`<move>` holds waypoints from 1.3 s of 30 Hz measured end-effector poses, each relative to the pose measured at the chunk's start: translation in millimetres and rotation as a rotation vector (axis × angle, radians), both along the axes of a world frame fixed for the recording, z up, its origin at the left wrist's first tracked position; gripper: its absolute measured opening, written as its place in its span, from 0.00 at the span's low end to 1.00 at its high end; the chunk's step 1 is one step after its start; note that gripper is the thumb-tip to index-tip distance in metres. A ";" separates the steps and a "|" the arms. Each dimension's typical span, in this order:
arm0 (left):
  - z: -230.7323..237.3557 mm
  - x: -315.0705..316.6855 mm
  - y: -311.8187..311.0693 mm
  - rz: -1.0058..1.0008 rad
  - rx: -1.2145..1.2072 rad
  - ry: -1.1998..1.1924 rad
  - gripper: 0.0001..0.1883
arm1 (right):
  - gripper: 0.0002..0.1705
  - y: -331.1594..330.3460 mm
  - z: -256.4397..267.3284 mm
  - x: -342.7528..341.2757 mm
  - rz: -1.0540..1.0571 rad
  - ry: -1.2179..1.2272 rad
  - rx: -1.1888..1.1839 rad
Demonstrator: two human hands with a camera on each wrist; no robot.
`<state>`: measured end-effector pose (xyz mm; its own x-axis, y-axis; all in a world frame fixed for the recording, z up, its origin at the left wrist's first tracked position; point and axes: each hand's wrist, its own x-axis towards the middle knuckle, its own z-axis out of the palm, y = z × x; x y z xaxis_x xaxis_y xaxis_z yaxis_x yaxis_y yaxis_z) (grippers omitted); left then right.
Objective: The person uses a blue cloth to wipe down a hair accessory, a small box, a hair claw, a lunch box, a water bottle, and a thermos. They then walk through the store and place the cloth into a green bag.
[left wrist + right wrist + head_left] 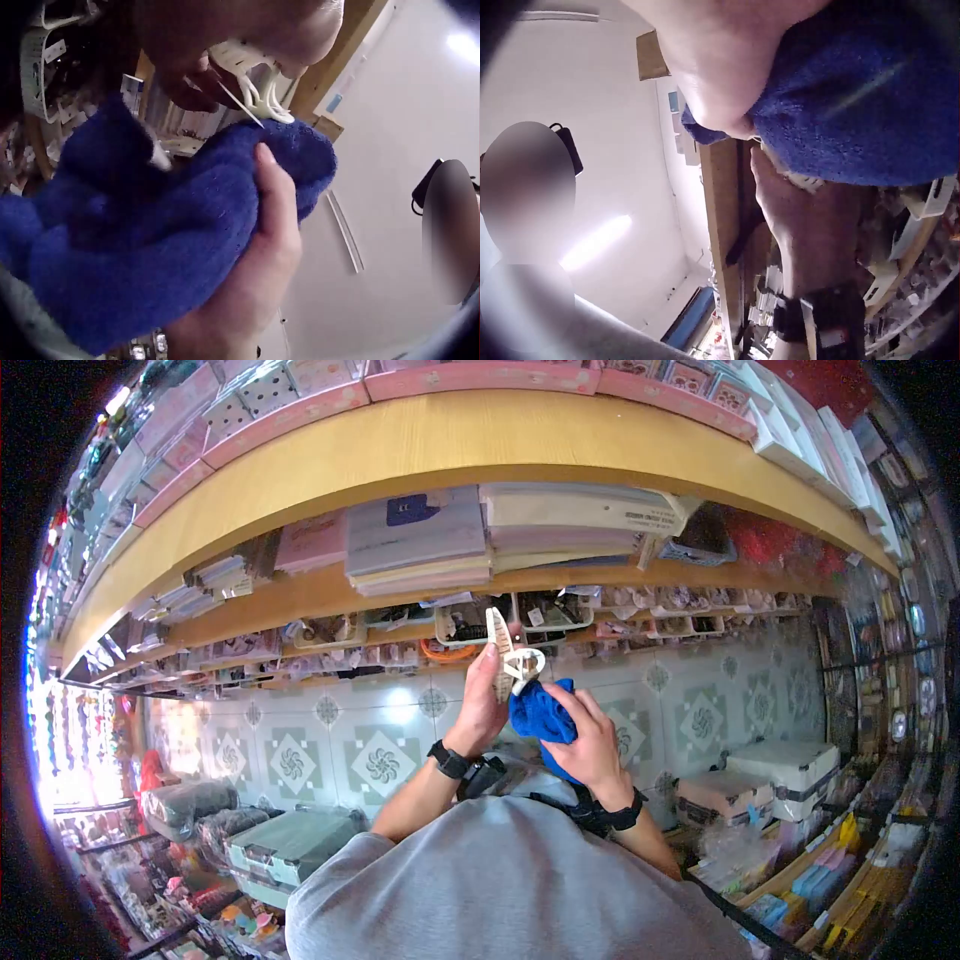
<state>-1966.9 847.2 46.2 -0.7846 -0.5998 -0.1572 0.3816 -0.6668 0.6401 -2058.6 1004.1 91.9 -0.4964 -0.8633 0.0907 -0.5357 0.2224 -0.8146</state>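
A cream-coloured toothed piece with open loops, like a hair claw clip (497, 628) (255, 64), is held upright in the left hand (479, 700) (247, 26). My right hand (590, 748) (259, 277) grips a bunched blue cloth (541, 713) (150, 240), which lies against the clip's looped side. In the right wrist view the cloth (862, 112) hangs from the right hand (712, 60) and covers most of the clip; the left hand (810, 217) is just below it.
Ahead is a wooden shelf (400, 445) with pink boxes on top and stacked packets (415, 545) beneath. Small baskets (560, 615) line a lower shelf over patterned cabinet or floor tiles (385, 760). Cases (295, 845) (785, 765) stand on both sides of the body.
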 end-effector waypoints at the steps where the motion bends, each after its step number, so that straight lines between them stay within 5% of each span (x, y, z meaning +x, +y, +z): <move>1: -0.6 1.1 -1.9 -0.006 0.009 0.009 0.34 | 0.40 1.7 -4.9 0.2 0.012 -0.016 0.016; 8: -10.4 -1.7 2.8 -0.080 -0.032 0.023 0.33 | 0.41 -5.7 15.6 -11.4 -0.159 0.120 -0.339; 12: -2.7 -2.4 7.1 -0.064 -0.018 -0.011 0.33 | 0.42 -10.9 13.6 -0.3 -0.063 0.112 -0.246; 15: -4.8 5.0 -2.9 -0.080 0.105 0.022 0.30 | 0.41 0.0 5.8 -4.0 0.128 0.008 0.058; 21: -7.6 6.2 -9.5 -0.023 0.383 0.102 0.27 | 0.39 15.0 -16.5 -9.2 -0.079 -0.198 -0.126; 29: -18.8 -5.1 2.5 -0.115 0.401 0.017 0.28 | 0.42 -11.5 14.5 9.6 0.026 0.027 -0.226; 39: -24.3 4.6 -11.3 0.002 0.364 0.056 0.27 | 0.40 16.0 -15.9 5.1 -0.112 0.062 0.205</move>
